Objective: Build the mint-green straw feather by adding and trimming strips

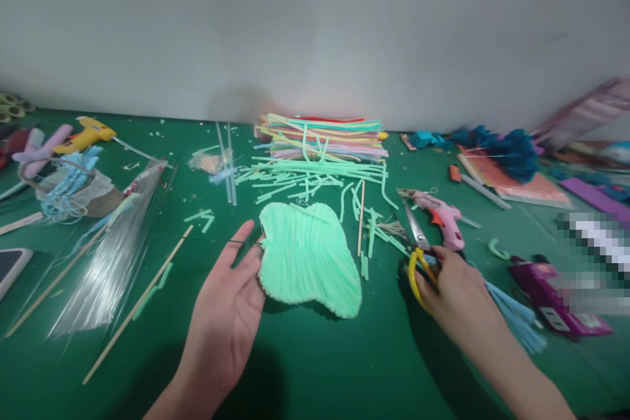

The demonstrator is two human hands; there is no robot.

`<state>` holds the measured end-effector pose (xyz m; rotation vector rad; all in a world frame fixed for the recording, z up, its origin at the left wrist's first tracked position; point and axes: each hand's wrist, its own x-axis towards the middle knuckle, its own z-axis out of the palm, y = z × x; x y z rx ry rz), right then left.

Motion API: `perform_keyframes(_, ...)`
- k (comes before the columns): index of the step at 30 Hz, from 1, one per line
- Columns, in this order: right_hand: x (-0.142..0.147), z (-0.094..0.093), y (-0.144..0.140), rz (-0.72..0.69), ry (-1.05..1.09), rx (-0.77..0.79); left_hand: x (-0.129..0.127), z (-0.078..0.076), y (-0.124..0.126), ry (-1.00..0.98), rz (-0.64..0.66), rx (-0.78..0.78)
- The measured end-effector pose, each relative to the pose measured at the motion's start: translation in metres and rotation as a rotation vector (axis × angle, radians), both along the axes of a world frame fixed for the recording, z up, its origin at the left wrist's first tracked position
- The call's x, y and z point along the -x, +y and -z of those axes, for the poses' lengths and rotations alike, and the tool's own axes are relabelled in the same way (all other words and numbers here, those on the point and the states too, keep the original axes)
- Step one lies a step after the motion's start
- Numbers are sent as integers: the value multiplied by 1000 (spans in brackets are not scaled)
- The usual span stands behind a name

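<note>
A mint-green piece of pipe cleaners (310, 259), laid side by side in a wavy leaf shape, is at the middle of the head view. My left hand (229, 308) holds it by its left edge, palm up, with fingers partly hidden behind it and the thumb raised. A thin dark wire runs from that edge across the thumb. On the right, my right hand (455, 285) is closed on yellow-handled scissors (418, 239), blades pointing away from me. Just beyond them lies a pink glue gun (447, 220).
Bundled coloured pipe cleaners (325, 138) and loose green offcuts (295, 180) lie toward the wall. To the left are a yellow glue gun (86, 134), a small basket (98, 200), clear film (108, 262) and a wooden stick (138, 305). A purple packet (556, 298) lies at right.
</note>
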<state>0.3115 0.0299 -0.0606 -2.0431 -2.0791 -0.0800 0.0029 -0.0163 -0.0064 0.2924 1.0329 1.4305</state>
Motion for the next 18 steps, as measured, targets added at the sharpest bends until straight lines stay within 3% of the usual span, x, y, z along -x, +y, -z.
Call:
perform_keyframes(4, -3, -9, -6, -39, -215, 166, -4, 5, 0, 228, 6, 57)
perform_keyframes(8, 15, -44, -3, -111, -344, 19, 1, 0, -2, 293, 1, -5)
perform_keyframes(10, 31, -61, 8, -219, -129, -69, 11, -6, -2, 287, 62, -28)
perform_keyframes(12, 51, -73, 23, -329, 146, 2, 23, -14, 1, 269, 205, -44)
perform_keyframes(15, 81, -79, 43, -480, 473, 236, 38, -24, 13, 255, 505, -64)
perform_keyframes(18, 101, -74, 49, -605, 827, 613, 42, -28, 32, 284, 646, -127)
